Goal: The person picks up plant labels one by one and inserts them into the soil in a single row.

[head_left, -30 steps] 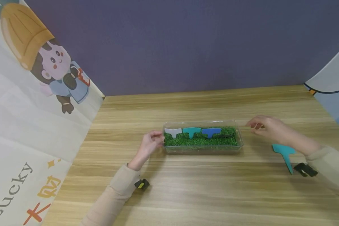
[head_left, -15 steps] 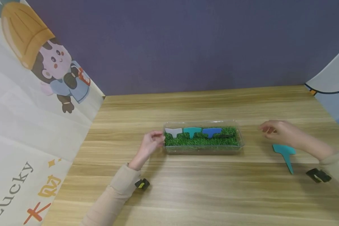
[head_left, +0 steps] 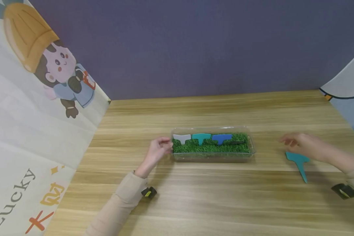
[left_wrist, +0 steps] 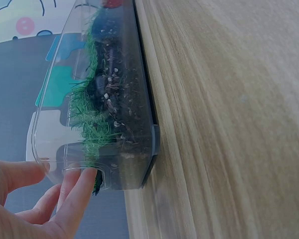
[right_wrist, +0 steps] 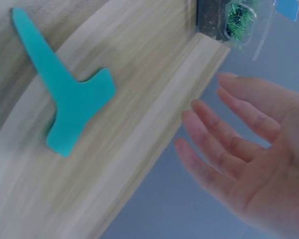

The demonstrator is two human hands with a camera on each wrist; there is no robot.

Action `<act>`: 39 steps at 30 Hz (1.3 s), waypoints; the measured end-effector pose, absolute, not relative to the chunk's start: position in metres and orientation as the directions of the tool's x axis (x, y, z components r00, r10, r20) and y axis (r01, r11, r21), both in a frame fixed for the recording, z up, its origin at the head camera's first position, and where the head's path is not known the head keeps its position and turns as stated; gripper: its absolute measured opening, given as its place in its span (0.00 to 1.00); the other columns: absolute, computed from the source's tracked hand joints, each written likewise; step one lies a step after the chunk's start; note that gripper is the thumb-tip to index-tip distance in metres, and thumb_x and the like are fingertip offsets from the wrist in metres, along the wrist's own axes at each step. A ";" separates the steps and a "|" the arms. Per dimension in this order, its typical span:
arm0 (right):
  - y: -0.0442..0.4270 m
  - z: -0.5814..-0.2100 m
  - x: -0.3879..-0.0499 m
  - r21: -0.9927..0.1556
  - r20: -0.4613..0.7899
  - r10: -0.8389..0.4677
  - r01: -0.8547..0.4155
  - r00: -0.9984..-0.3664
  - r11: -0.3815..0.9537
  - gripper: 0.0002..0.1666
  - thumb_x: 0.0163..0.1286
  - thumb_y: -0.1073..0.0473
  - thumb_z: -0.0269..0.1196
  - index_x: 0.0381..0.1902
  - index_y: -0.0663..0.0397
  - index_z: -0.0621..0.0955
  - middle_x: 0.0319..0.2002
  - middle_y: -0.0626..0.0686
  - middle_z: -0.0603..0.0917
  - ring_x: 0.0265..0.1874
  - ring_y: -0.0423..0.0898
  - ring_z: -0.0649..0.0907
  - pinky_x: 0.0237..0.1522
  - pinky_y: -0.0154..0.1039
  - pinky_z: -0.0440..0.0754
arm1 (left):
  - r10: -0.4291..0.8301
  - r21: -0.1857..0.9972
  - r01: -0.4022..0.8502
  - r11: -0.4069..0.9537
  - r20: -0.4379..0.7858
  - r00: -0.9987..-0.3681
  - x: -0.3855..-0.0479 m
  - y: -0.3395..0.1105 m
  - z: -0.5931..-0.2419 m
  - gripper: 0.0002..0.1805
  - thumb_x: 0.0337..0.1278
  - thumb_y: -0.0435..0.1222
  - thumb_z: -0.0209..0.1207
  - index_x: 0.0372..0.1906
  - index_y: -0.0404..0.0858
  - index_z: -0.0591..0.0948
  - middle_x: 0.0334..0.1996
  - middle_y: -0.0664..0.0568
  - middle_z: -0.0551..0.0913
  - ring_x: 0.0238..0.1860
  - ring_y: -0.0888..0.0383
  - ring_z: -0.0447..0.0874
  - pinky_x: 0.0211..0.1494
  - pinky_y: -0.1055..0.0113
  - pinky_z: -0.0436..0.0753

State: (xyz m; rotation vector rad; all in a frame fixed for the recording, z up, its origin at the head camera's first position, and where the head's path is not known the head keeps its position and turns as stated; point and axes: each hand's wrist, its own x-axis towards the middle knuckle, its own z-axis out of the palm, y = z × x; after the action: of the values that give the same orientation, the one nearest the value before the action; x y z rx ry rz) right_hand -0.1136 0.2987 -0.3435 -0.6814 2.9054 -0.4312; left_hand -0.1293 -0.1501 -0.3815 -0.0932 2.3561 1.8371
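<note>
A clear plastic box (head_left: 212,158) of artificial grass (head_left: 206,149) over dark soil sits mid-table. Three T-shaped plant labels stand in the grass: a white label (head_left: 182,138), a teal label (head_left: 201,138) and a blue label (head_left: 222,138). At the box's left end is my left hand (head_left: 157,151), its fingertips against the end wall in the left wrist view. A loose teal label (head_left: 298,160) lies flat on the wood, right of the box. Just above it hovers my right hand (head_left: 306,146), fingers loosely bent, with nothing in the palm (right_wrist: 269,174).
The wood-grain table (head_left: 212,203) carries all of this, with a dark blue-grey partition (head_left: 212,49) behind it. A white printed cloth (head_left: 20,131) hangs on the left. Each wrist wears a small black device, such as the left one (head_left: 148,192).
My right hand has drawn away from the box's right end, rightward and slightly nearer, to beside the loose teal label. My left hand stays at the box.
</note>
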 end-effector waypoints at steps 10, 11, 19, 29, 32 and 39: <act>0.314 -0.356 -0.111 -0.286 -0.085 -0.492 -0.451 -0.867 0.845 0.23 0.46 0.71 0.65 0.44 0.70 0.75 0.33 0.54 0.80 0.30 0.51 0.78 0.26 0.36 0.80 | 0.043 0.957 -0.151 0.249 -0.167 -0.985 -0.130 -0.149 -0.383 0.17 0.52 0.25 0.53 0.49 0.24 0.71 0.42 0.36 0.75 0.40 0.45 0.78 0.41 0.66 0.83; 0.316 -0.357 -0.111 -0.294 -0.096 -0.497 -0.452 -0.862 0.842 0.24 0.46 0.71 0.65 0.44 0.71 0.75 0.34 0.55 0.80 0.31 0.52 0.78 0.26 0.37 0.80 | 0.043 0.956 -0.154 0.248 -0.170 -0.985 -0.130 -0.149 -0.383 0.17 0.52 0.25 0.53 0.49 0.24 0.71 0.42 0.36 0.75 0.40 0.46 0.78 0.41 0.66 0.83; 0.324 -0.367 -0.112 -0.314 -0.149 -0.490 -0.429 -0.859 0.847 0.26 0.43 0.69 0.68 0.43 0.71 0.75 0.36 0.59 0.80 0.34 0.57 0.78 0.30 0.46 0.81 | 0.046 0.958 -0.142 0.249 -0.158 -0.986 -0.129 -0.149 -0.382 0.17 0.52 0.25 0.53 0.49 0.24 0.71 0.41 0.36 0.75 0.40 0.45 0.77 0.41 0.66 0.83; 0.331 -0.376 -0.114 -0.328 -0.218 -0.464 -0.383 -0.859 0.864 0.31 0.41 0.62 0.70 0.45 0.68 0.74 0.37 0.62 0.77 0.37 0.60 0.77 0.32 0.51 0.80 | 0.046 0.959 -0.138 0.249 -0.154 -0.987 -0.131 -0.149 -0.384 0.17 0.53 0.25 0.53 0.49 0.24 0.71 0.42 0.35 0.75 0.41 0.44 0.77 0.42 0.65 0.83; 0.333 -0.378 -0.115 -0.336 -0.215 -0.469 -0.386 -0.857 0.859 0.33 0.39 0.63 0.71 0.45 0.70 0.74 0.38 0.64 0.76 0.37 0.62 0.77 0.32 0.52 0.80 | 0.046 0.959 -0.140 0.245 -0.156 -0.987 -0.131 -0.149 -0.384 0.17 0.53 0.25 0.53 0.49 0.24 0.71 0.42 0.35 0.75 0.41 0.44 0.77 0.42 0.65 0.83; 0.336 -0.386 -0.117 -0.326 -0.208 -0.455 -0.377 -0.866 0.867 0.36 0.36 0.62 0.73 0.45 0.72 0.73 0.37 0.69 0.73 0.36 0.64 0.76 0.31 0.52 0.80 | 0.043 0.957 -0.140 0.253 -0.156 -0.987 -0.131 -0.149 -0.384 0.17 0.52 0.25 0.53 0.49 0.24 0.71 0.42 0.35 0.75 0.39 0.46 0.78 0.41 0.66 0.83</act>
State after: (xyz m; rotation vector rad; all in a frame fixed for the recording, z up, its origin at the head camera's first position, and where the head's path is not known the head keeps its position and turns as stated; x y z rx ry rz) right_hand -0.1167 0.3363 -0.3861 -0.6292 2.7607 -0.4005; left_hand -0.1312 -0.1492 -0.3845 -0.0927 2.3640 1.8314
